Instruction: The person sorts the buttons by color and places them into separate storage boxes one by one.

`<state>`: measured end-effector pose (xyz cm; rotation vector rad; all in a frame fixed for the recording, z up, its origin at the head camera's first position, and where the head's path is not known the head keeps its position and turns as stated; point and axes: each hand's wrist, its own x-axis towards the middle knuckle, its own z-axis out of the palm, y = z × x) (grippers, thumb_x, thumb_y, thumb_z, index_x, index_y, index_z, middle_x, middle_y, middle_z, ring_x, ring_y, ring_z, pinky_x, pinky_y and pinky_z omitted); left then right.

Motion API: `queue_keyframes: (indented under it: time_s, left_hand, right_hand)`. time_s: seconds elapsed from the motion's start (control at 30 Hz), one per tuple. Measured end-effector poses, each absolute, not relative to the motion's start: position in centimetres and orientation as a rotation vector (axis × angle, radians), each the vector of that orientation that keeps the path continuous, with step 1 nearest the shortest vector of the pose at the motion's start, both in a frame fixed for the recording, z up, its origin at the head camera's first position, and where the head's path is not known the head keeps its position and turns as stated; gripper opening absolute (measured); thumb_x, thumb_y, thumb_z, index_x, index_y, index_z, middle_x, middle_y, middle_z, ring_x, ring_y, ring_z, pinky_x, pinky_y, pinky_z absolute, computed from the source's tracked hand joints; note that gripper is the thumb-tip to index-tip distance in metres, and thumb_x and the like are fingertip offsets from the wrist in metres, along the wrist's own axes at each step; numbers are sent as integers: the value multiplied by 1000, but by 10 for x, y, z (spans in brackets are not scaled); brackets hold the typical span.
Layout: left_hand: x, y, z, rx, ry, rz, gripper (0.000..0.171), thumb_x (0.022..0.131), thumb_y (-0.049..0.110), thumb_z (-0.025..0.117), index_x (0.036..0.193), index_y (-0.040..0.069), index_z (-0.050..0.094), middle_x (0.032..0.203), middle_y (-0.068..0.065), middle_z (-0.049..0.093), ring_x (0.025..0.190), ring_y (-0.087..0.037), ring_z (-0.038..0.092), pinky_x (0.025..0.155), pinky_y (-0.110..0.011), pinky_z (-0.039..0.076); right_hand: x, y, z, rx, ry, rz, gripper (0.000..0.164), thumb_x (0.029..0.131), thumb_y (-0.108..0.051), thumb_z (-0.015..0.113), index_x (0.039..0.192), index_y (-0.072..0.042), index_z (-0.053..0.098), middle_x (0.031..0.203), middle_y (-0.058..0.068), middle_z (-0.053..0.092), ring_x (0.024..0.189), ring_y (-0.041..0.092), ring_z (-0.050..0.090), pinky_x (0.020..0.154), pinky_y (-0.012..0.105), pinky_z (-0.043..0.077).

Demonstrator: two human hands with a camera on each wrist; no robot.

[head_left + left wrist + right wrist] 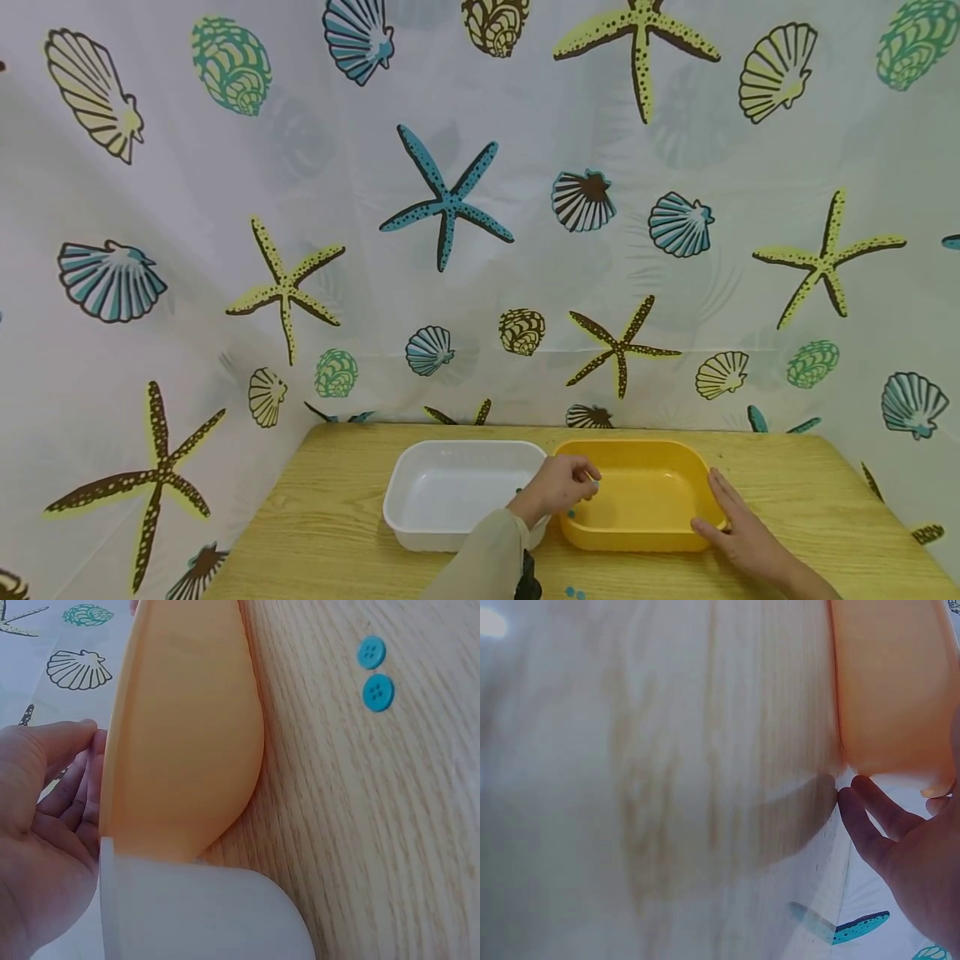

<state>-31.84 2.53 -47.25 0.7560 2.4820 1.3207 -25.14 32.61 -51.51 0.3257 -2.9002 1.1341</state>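
Note:
My left hand (561, 485) is over the left end of a yellow plastic basin (633, 542), palm inward. Its thumb and fingertips pinch what looks like a small blue button (596, 485); in the left wrist view the basin's rim partly hides those fingertips. My right hand (746, 533) rests against the basin's right end, fingers fairly straight along the outside and thumb by the front corner. Another blue button (572, 513) lies inside the basin near its left wall. Touching or nearly touching the yellow one, a white basin (435, 540) stands to the left, partly behind my left forearm.
Two blue four-hole buttons (378, 692) lie on the wooden table (337, 500) in front of the basins. A small dark item (519, 492) shows beside my left wrist in the white basin. Behind the table hangs a shell-and-starfish curtain (480, 292).

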Motion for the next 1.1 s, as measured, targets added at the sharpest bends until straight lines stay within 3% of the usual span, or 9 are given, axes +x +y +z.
queue_keyframes:
  time_s: [0.17, 1.1]
  left_hand:
    - [-320, 26, -475, 738, 2496, 1336, 11, 92, 11, 62, 97, 3, 67, 75, 4, 62, 65, -11, 56, 57, -25, 48]
    - [-321, 31, -474, 663, 2533, 1317, 12, 92, 12, 62, 99, 3, 68, 73, 3, 61, 63, -12, 55, 55, -27, 48]
  right_hand:
    - [-250, 326, -514, 329, -2897, 1137, 83, 95, -33, 57, 146, 12, 8, 150, 34, 2, 133, 54, 9, 100, 65, 22]
    - [-251, 327, -514, 332, -2887, 1124, 84, 95, -34, 58, 146, 12, 10, 150, 34, 4, 133, 54, 10, 101, 65, 18]
